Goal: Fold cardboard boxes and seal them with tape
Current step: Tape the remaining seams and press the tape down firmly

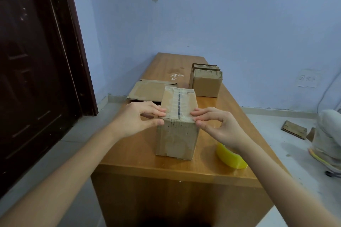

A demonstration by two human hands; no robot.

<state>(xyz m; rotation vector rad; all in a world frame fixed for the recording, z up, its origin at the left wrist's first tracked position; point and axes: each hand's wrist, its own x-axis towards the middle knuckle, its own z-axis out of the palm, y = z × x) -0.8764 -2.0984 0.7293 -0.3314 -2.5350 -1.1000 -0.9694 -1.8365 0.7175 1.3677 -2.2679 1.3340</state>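
Closest to the person, on the right near the front edge of the wooden table point(129, 153), sits a yellow tape roll point(230, 158). It lies just behind the right wrist and is partly hidden by it. No hand touches it.

Next comes the box point(177, 125). It stands upright in the middle of the table, between the 2 hands. It is brown cardboard, worn and a bit stained. Its top flaps are closed, and clear tape point(175, 105) runs along the top seam, straight away from the person. A dark line shows through the tape. The tape's near end seems to bend over the top front edge.

The left hand point(140, 118) is at the box's near left top corner. Its fingers are curled, and the thumb and fingertips pinch that corner. The right hand point(215, 123) is at the near right top corner, pinching the same way. Both hands are about equally close to the box, 1 on each side, so the tape end lies right between them. The next job is probably to press that end down flat on the front.

Farther back lies a flat box point(149, 89), not yet folded. Farthest, on the right, stands a small box point(206, 84) with more cardboard behind it.
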